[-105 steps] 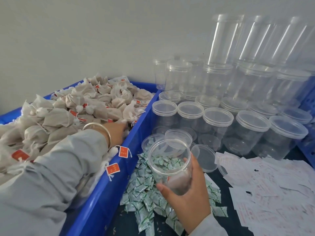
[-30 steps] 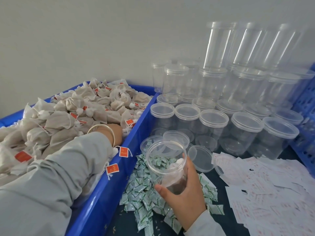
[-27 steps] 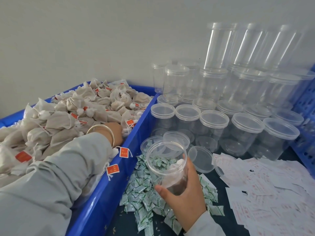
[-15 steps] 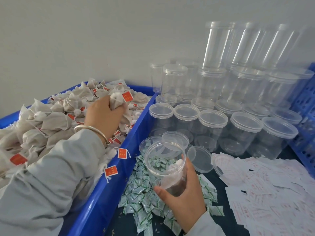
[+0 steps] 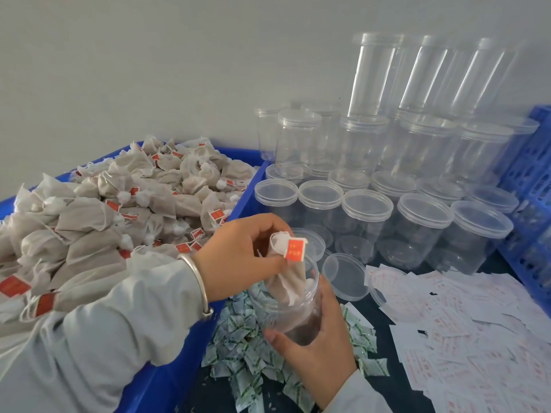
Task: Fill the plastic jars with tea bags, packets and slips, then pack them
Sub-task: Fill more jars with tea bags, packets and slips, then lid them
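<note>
The left hand (image 5: 238,251) pinches a tea bag (image 5: 287,281) by its gathered top, fingers curled round the neck, and holds it in the mouth of an open jar (image 5: 290,308). The bag is a soft pouch of off-white mesh, brownish where its filling shows through, and its lower half hangs inside the jar. A small orange-red tag (image 5: 294,248) with a white edge stands up just beside the fingertips; it bears pale print too small to read.

The right hand (image 5: 316,353) grips the jar from below and behind, thumb on the near wall and fingers wrapped round the far side. The jar is clear plastic, lidless and tilted slightly toward the left hand, with something dark at its bottom.

Under and around that grip lies a heap of small white packets (image 5: 241,350) with green print, unreadable. To the right of it spread white slips (image 5: 465,332) with faint red printing, also illegible. To the left of the pinching hand, a blue crate (image 5: 167,380) holds a pile of similar bags. Beyond both hands stand empty lidded jars (image 5: 423,231) in rows.
</note>
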